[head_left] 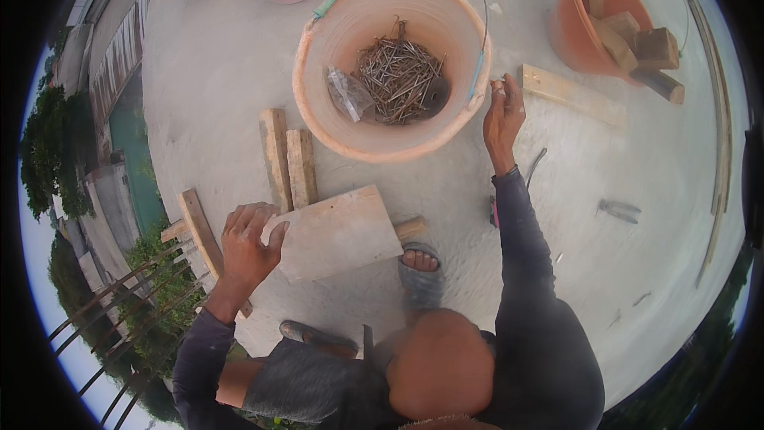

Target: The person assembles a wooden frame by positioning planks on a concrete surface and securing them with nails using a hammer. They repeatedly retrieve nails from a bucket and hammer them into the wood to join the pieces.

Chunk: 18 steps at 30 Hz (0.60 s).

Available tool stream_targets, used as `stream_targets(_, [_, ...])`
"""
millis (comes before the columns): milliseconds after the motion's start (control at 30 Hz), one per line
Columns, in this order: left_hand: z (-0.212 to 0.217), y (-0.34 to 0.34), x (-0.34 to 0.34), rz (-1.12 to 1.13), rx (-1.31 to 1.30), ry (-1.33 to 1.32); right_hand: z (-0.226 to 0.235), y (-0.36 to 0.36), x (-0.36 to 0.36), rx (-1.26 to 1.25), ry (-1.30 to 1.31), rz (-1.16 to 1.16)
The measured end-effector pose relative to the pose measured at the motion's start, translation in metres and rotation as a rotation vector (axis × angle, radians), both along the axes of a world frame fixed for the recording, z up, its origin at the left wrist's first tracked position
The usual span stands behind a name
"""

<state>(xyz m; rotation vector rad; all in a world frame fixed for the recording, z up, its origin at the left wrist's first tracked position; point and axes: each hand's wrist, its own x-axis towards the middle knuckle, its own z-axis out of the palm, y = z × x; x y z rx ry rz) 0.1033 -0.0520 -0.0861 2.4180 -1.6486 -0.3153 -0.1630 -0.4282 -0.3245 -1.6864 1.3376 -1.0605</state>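
A large orange bucket (306,103) stands ahead of me, holding a heap of loose nails (398,76) and a clear plastic bag (348,95). Beside its right rim is my right hand (504,119), its thumb and fingers closed in a pinch; whatever lies between the tips is too small to name. My left hand (250,243) hovers at the left end of a pale flat board (338,235), fingers bent and thumb apart, with nothing visible in it. Whether it touches the board I cannot tell. Two short wood pieces (288,155) lie against the board's far edge.
Pliers (619,211) and a wood plank (569,94) lie on the concrete floor to the right. An orange bucket of wood offcuts (573,36) stands at the far right. Several rebar rods (119,310) stick out at the left edge. My sandalled foot (420,259) is by the board.
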Motion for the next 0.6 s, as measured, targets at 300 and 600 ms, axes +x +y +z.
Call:
stream_targets(300, [-0.038, -0.275, 0.025, -0.157, 0.177, 0.245, -0.05, 0.007, 0.046, -0.218, 0.051, -0.079])
stream_targets(600, [-0.123, -0.349, 0.015, -0.46, 0.525, -0.116, -0.046, 0.004, 0.05, -0.227, 0.022, -0.077])
